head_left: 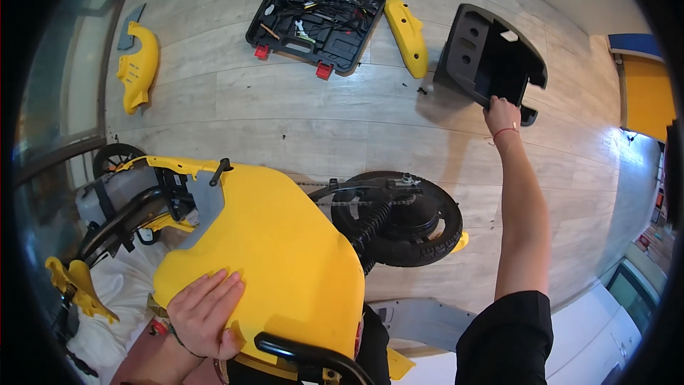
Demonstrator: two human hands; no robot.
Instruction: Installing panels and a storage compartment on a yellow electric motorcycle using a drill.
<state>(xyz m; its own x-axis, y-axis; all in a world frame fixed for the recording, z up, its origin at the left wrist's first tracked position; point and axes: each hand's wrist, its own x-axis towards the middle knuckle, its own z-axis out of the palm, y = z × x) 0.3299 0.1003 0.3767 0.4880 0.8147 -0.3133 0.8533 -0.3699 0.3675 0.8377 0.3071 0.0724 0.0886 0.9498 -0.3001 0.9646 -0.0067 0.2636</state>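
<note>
Left hand (205,314): lower left of frame, palm down on yellow body panel (285,242), fingers straight and close together, not wrapped around anything. Right hand (503,115): upper right, arm stretched out, fingers curled over the near edge of dark grey plastic tub (467,46), gripping it. Tub is open, tilted on the wood-look floor (235,110); two round holes show in its left wall.

Yellow panel fills lower centre, fitted on a two-wheeler. Black tubular grab rail (306,351) at its lower edge. Rear wheel (410,224) with black tyre just right of panel, centre of frame; drive chain (392,203) runs to it.

Top centre: open black tool case (331,55) with red latches, wrench (301,29) inside. Slim yellow trim piece (407,39) between case and tub. Slotted yellow cover (142,64) upper left. Small dark screws (422,90) near tub.
</note>
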